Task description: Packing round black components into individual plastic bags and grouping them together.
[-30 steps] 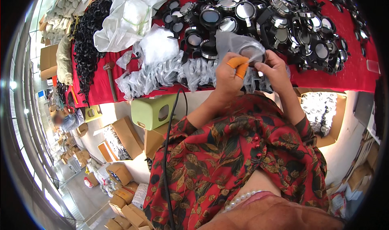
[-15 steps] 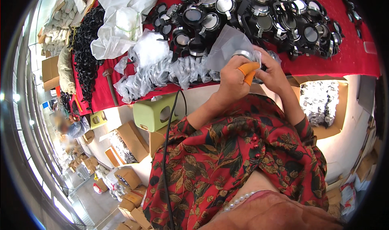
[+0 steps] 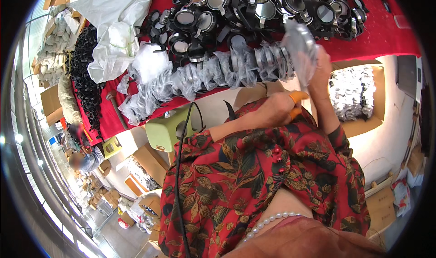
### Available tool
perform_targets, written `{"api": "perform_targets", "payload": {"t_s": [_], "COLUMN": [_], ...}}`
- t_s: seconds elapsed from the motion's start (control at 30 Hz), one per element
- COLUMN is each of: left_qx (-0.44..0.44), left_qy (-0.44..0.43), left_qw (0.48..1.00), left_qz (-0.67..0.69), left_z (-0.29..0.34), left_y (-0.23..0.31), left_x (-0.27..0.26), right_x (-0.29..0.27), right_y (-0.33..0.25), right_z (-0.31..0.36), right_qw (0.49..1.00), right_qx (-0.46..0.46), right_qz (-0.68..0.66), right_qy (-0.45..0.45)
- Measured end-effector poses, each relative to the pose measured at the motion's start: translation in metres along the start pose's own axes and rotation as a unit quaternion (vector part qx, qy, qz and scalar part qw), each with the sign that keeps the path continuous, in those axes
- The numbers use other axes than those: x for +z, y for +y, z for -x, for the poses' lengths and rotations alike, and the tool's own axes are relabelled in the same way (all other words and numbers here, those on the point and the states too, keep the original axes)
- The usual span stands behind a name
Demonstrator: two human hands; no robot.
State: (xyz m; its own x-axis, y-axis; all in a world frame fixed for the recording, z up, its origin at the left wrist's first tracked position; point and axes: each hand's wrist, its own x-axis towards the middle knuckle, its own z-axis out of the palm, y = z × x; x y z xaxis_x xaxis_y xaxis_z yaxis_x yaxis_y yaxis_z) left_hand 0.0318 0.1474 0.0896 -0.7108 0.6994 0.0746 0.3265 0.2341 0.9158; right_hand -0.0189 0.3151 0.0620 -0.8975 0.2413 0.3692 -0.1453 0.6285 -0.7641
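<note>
My right hand (image 3: 321,69) grips a bagged round part (image 3: 300,49), raised over the near table edge. It is silver-rimmed, inside clear plastic, and smeared by motion. Lower and to the left, in front of my body, is my left hand (image 3: 278,109), fingers curled, with orange finger covers (image 3: 297,97) near the bag's lower end. Whether it pinches anything is hidden. Left of the raised part runs a row of similar bagged parts (image 3: 213,74) along the table edge. Behind them lies a heap of unwrapped round silver-and-black parts (image 3: 265,10).
On the red tablecloth (image 3: 349,46) lie white plastic bags (image 3: 113,40), a hammer (image 3: 117,110) and a pile of black parts (image 3: 86,62). Below are a green stool (image 3: 161,133) and an open carton (image 3: 379,99) of packed parts. A black cable (image 3: 179,167) hangs before me.
My hands have parted. The right hand has lifted the bagged part up and right; the left hand has dropped toward my body. The view has shifted slightly.
</note>
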Motion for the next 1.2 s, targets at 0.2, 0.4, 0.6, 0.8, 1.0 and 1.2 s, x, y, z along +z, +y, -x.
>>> {"api": "perform_targets", "payload": {"t_s": [0.2, 0.4, 0.6, 0.8, 1.0, 1.2], "left_qx": [-0.222, -0.318, -0.328, -0.312, -0.292, -0.248], "left_qy": [0.176, 0.244, 0.299, 0.378, 0.398, 0.263], "left_qw": [0.953, 0.884, 0.868, 0.844, 0.852, 0.915], "left_qz": [0.107, 0.24, 0.224, 0.217, 0.174, 0.178], "left_z": [0.015, 0.033, 0.051, 0.069, 0.083, 0.125], "left_y": [-0.024, -0.024, -0.021, -0.006, 0.023, 0.059], "left_x": [-0.033, -0.05, -0.058, -0.077, -0.108, -0.145], "right_x": [-0.029, 0.032, 0.034, 0.022, -0.025, -0.058], "right_y": [0.043, 0.088, 0.099, 0.101, 0.096, 0.007], "right_z": [0.002, 0.029, 0.03, 0.028, 0.009, -0.018], "right_qw": [0.994, 0.973, 0.959, 0.954, 0.971, 0.948], "right_qx": [-0.043, -0.074, -0.008, -0.015, -0.008, 0.203], "right_qz": [0.088, 0.182, 0.124, 0.179, 0.105, -0.187], "right_qy": [-0.047, -0.123, -0.256, -0.241, -0.214, -0.159]}}
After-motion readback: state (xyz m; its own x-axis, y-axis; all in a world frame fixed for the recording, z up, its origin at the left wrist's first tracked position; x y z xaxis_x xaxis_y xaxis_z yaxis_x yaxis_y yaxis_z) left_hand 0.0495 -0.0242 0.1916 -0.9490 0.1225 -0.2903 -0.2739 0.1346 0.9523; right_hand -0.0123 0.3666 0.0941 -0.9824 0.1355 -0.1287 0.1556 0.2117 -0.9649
